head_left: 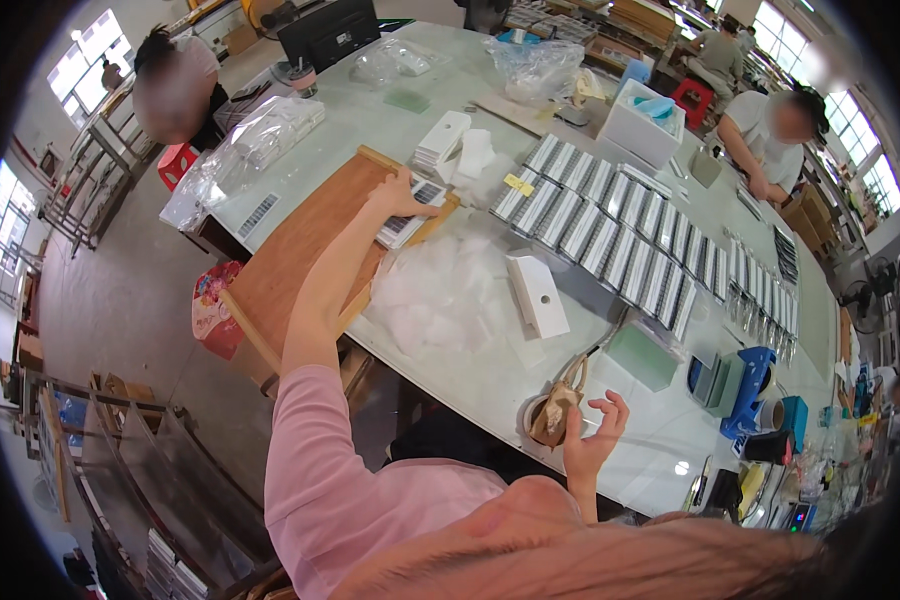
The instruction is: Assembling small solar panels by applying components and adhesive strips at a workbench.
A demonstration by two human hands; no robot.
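My left hand (400,190) reaches far out to the corner of a wooden tray (290,260). Its fingers close on a flat grey striped piece (417,212) that lies on a small stack there. My right hand (595,432) hovers at the near edge of the white table (470,380) with fingers spread and nothing in it. Just left of it sits a tape roll with a brown paper scrap (555,408). A pink sleeve covers my left upper arm.
Rows of striped pieces (620,240) cover the middle of the table. A heap of clear bags (440,290), a white box (537,293), a green pad (642,355) and a blue dispenser (748,385) lie nearer. One person (770,130) works at the far right, another (175,85) stands at the left.
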